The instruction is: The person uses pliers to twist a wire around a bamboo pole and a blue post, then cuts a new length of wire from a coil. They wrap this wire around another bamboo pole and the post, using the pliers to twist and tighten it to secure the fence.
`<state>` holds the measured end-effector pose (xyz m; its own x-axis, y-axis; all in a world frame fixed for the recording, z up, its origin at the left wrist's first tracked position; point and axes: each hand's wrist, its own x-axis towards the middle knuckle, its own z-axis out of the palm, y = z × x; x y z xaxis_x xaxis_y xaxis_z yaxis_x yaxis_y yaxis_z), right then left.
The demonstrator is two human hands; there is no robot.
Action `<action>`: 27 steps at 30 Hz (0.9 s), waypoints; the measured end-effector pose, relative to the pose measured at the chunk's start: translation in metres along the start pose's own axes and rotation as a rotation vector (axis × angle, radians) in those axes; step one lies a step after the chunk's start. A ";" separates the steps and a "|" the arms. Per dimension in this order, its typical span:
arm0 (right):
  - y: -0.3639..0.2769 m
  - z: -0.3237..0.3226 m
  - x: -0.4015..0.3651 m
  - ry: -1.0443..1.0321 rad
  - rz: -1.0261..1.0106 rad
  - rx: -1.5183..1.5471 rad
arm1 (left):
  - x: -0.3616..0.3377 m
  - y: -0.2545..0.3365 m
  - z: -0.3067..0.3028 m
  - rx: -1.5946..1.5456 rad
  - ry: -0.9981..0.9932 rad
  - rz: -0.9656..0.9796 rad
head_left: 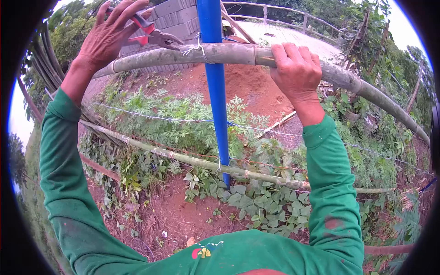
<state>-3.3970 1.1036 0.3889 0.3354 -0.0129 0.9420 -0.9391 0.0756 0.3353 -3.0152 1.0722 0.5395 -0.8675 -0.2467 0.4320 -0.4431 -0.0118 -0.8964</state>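
My left hand (106, 39) is closed around the red and black handles of a pair of pliers (161, 38). The jaws point right, close to a twisted wire tie (200, 48). That tie binds a thick bamboo pole (229, 53) to an upright blue post (217, 96). To the right of the post, my right hand (297, 68) grips the bamboo pole from above, fingers wrapped over its top. The pole runs across the whole view and bends down toward both sides.
A thinner bamboo pole (192, 160) crosses the post lower down, tied with wire. Barbed wire (178, 120) runs between the two poles. Leafy plants (270, 201) grow around the post's foot. Behind stand stacked grey blocks (176, 18), a red soil heap (252, 87) and a bamboo railing (284, 14).
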 end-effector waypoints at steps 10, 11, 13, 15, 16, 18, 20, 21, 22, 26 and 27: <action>-0.005 0.002 0.004 -0.022 0.005 -0.080 | 0.036 0.021 0.038 -0.135 0.034 -0.154; -0.005 0.001 0.004 -0.026 0.003 -0.082 | 0.036 0.016 0.044 -0.185 -0.008 -0.133; -0.006 0.001 0.006 -0.027 0.008 -0.089 | 0.038 0.018 0.055 -0.190 0.003 -0.128; -0.007 -0.001 0.008 -0.040 0.001 -0.093 | 0.042 0.024 0.067 -0.123 0.107 -0.107; -0.007 -0.002 0.008 -0.048 -0.001 -0.093 | 0.044 0.028 0.069 -0.147 0.106 -0.114; -0.007 -0.002 0.007 -0.060 0.005 -0.089 | 0.055 0.038 0.057 -0.195 0.105 -0.123; -0.008 -0.002 0.008 -0.057 -0.002 -0.090 | 0.064 0.027 0.081 -0.167 0.212 -0.009; -0.008 -0.002 0.008 -0.054 -0.005 -0.096 | 0.070 0.023 0.093 -0.147 0.267 0.052; -0.008 -0.001 0.007 -0.052 -0.009 -0.100 | 0.073 0.022 0.101 -0.128 0.321 0.112; -0.005 0.002 0.006 -0.028 -0.027 -0.105 | 0.063 0.011 0.084 -0.436 0.098 0.198; -0.004 0.004 0.006 -0.015 -0.031 -0.106 | 0.056 0.016 0.083 -0.495 0.251 0.230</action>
<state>-3.3914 1.0997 0.3937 0.3618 -0.0316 0.9317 -0.9150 0.1795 0.3614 -3.0523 0.9779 0.5412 -0.9538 0.0483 0.2964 -0.2375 0.4825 -0.8431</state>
